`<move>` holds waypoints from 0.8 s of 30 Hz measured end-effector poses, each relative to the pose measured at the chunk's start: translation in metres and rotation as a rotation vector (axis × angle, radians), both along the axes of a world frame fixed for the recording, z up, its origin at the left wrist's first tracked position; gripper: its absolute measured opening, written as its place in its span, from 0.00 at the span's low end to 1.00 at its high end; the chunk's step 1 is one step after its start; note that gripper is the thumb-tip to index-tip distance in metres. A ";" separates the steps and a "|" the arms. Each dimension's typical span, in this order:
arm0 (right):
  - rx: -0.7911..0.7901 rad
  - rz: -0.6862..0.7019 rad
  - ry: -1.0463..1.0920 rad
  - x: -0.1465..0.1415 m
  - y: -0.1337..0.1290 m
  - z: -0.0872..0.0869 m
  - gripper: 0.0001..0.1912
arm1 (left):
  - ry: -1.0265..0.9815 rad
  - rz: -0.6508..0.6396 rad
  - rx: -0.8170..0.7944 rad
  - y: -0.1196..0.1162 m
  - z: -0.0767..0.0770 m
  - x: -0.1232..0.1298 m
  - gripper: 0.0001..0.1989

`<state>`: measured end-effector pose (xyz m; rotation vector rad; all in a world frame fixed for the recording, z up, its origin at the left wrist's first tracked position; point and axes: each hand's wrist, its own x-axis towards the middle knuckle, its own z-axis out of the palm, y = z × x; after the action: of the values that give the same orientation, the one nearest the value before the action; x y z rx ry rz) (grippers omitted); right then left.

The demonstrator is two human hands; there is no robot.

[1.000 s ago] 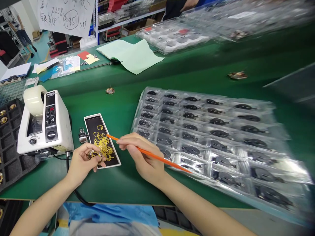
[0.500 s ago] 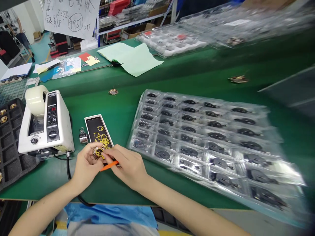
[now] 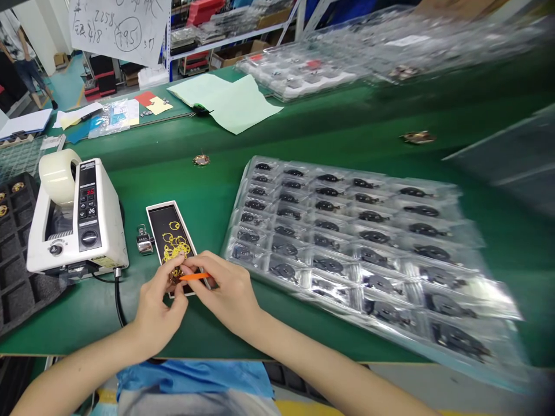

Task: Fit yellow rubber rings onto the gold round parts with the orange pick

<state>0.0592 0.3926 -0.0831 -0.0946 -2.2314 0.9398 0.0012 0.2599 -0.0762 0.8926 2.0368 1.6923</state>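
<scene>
Left hand (image 3: pixel 158 312) and right hand (image 3: pixel 225 294) now over the black tray (image 3: pixel 167 228)

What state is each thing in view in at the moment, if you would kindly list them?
Left hand, closed around a small gold-coloured piece, partly hidden
Right hand, pinching an orange stick
White-rimmed black tray, holding loose gold-coloured pieces
Tape dispenser, display lit red, tape roll loaded
Clear blister tray, pockets filled with dark parts

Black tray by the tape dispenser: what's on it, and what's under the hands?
Gold-coloured rings lie heaped on the upper part of the black tray. Its lower end is covered by the left hand and the right hand, which holds an orange stick, so what lies there cannot be seen.
</scene>
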 end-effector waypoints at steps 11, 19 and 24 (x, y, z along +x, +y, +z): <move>-0.610 0.209 -0.237 0.002 0.005 0.016 0.05 | -0.098 0.040 -0.028 0.000 0.002 -0.005 0.20; -0.834 0.318 -0.591 -0.004 0.034 0.016 0.17 | -0.262 0.207 0.125 -0.002 0.019 -0.027 0.18; -0.727 0.315 -0.451 -0.002 0.039 0.024 0.12 | -0.353 0.192 0.180 -0.003 0.024 -0.032 0.18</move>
<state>0.0569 0.4312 -0.0594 -0.3155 -2.2063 2.0406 -0.0306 0.2572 -0.0523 0.4170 1.7996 1.9961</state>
